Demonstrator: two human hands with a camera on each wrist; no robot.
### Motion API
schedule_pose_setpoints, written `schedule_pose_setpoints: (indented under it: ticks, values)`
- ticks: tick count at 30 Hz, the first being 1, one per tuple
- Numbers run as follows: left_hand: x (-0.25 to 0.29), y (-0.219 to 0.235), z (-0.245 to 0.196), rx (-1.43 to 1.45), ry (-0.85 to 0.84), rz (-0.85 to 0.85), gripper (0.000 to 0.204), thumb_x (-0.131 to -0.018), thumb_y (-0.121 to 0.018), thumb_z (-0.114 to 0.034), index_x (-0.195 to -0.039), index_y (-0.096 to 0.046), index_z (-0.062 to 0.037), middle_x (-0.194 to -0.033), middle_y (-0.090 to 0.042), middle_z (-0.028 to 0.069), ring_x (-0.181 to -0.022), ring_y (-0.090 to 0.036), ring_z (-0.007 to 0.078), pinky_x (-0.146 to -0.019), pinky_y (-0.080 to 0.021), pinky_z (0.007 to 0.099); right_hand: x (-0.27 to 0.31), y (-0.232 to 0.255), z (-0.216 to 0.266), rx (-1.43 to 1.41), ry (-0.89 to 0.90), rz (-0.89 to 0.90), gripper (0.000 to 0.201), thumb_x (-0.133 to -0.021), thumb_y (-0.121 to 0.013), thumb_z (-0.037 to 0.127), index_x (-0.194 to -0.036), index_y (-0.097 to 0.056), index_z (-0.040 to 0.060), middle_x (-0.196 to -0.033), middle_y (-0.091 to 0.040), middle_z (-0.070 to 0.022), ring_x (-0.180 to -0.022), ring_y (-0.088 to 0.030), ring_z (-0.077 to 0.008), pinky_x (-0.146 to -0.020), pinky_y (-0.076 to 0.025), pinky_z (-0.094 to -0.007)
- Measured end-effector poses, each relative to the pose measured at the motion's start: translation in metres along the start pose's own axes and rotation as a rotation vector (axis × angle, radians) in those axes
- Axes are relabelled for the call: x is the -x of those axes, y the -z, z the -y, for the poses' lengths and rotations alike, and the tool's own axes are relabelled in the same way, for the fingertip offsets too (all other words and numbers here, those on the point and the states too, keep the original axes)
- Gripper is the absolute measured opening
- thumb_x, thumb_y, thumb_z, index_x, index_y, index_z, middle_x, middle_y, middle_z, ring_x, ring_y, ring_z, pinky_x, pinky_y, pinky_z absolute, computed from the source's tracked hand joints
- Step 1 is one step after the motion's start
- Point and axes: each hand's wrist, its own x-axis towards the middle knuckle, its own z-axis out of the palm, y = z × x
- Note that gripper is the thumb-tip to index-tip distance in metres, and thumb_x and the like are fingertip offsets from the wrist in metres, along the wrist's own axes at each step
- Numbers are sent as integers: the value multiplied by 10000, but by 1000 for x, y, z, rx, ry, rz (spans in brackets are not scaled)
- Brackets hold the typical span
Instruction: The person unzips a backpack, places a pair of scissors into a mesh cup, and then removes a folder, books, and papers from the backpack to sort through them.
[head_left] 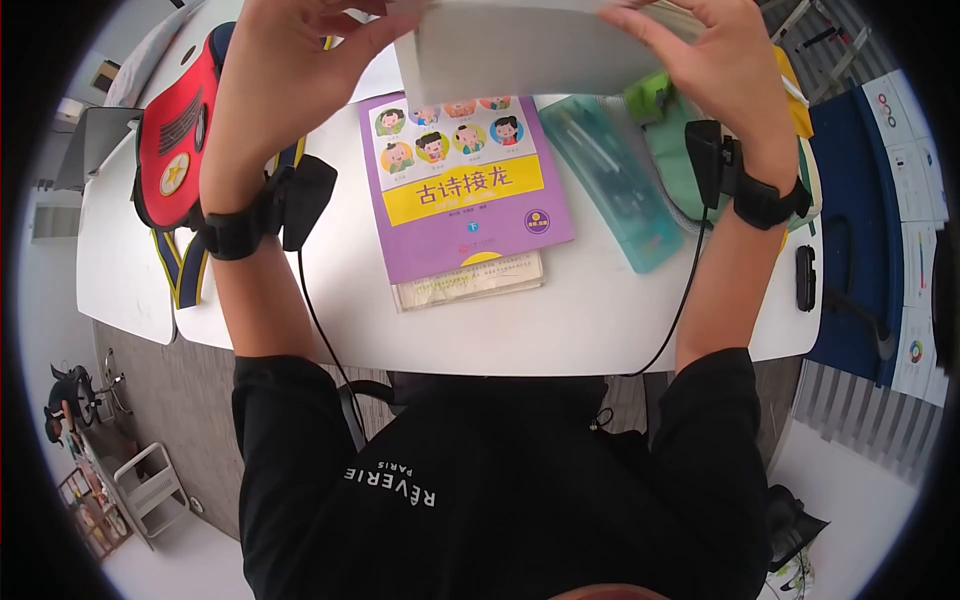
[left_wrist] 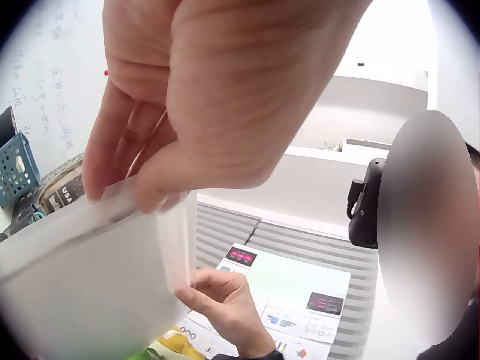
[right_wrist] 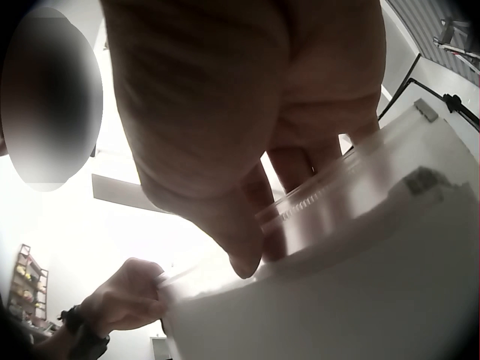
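Observation:
A translucent whitish plastic document pouch (head_left: 520, 55) is held up above the far part of the table, between both hands. My left hand (head_left: 285, 95) pinches its top edge at one end, thumb on one side and fingers on the other, as the left wrist view shows. At the other end my right hand (head_left: 725, 70) pinches the edge, where a ridged strip and a small grey end piece show in the right wrist view. Beneath the pouch lies a purple book (head_left: 470, 235) with cartoon faces, its top partly covered in the head view. The pouch's contents are blurred.
Under the purple book a worn, pale book (head_left: 480, 285) sticks out on the white table (head_left: 600, 330). To its right lie a teal translucent pencil case (head_left: 610, 185) and a green bag (head_left: 680, 155). A red bag (head_left: 180, 140) is at left, a small black object (head_left: 806, 278) at the right edge.

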Motion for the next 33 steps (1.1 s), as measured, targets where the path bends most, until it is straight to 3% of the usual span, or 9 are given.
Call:
schedule_pose_setpoints:
  ticks: [2,6,8,10,13,15,18,23,33]
  values:
    - [-2,-4,-22,24,4,-80,272,-806,-737,45,-1076,-711,20,-913,-736,104,-793,-698,127,-732,-577,248,-1,7,9,113,-139,9,155,-817,-750,107,-830,-685,-34,-785,-709,-133,-732,-675,-215,-702,-501,-309]
    - [-4,2,1,16,5,-41,245,-865,-721,-14,-1110,-725,-23,-1001,-750,75,-840,-697,123,-815,-551,253,0,13,1,173,-145,15,146,-814,-757,108,-841,-697,-22,-785,-714,-128,-737,-676,-216,-705,-503,-308]
    - [-6,-6,-14,140,16,-187,292,-818,-724,39,-1108,-706,13,-885,-740,109,-780,-686,114,-730,-571,246,2,9,-7,110,-86,-37,146,-811,-761,113,-846,-702,-16,-791,-716,-127,-739,-677,-219,-704,-503,-308]
    - [-8,7,-28,212,146,-91,391,-837,-706,32,-1224,-658,-5,-1042,-733,118,-805,-690,124,-773,-564,241,2,7,-3,113,-104,-59,146,-811,-761,113,-833,-701,-19,-785,-717,-125,-748,-680,-208,-706,-502,-303]
    - [-5,-5,13,299,30,-271,198,-852,-736,11,-1048,-725,35,-898,-749,125,-798,-705,136,-775,-569,247,1,6,-4,41,-99,-39,141,-813,-756,91,-860,-691,-25,-809,-718,-120,-762,-684,-198,-735,-513,-290]
    - [-4,-5,9,258,21,-281,173,-841,-739,24,-1014,-733,34,-887,-749,113,-813,-708,139,-778,-572,250,-4,1,0,-52,50,-109,140,-819,-748,70,-899,-679,-23,-838,-714,-114,-773,-690,-190,-766,-524,-279]
    - [-6,-11,-5,167,-11,-278,113,-822,-743,50,-932,-748,30,-864,-749,87,-836,-718,147,-774,-574,247,-5,-1,36,-238,-3,-128,135,-829,-733,51,-926,-666,-13,-849,-706,-106,-779,-694,-180,-778,-531,-267]
    - [-7,-23,-20,224,-74,-293,112,-796,-757,50,-903,-725,39,-836,-751,81,-772,-723,131,-756,-575,246,-2,-32,26,-140,313,-183,103,-861,-688,70,-906,-654,-17,-797,-666,-158,-692,-658,-310,-620,-501,-351]
    - [-1,-16,-22,319,-37,-239,193,-812,-705,134,-998,-716,82,-897,-745,135,-825,-725,165,-788,-585,254,2,-27,21,-237,240,-153,93,-868,-681,77,-897,-658,-8,-796,-669,-148,-701,-662,-319,-622,-512,-345]
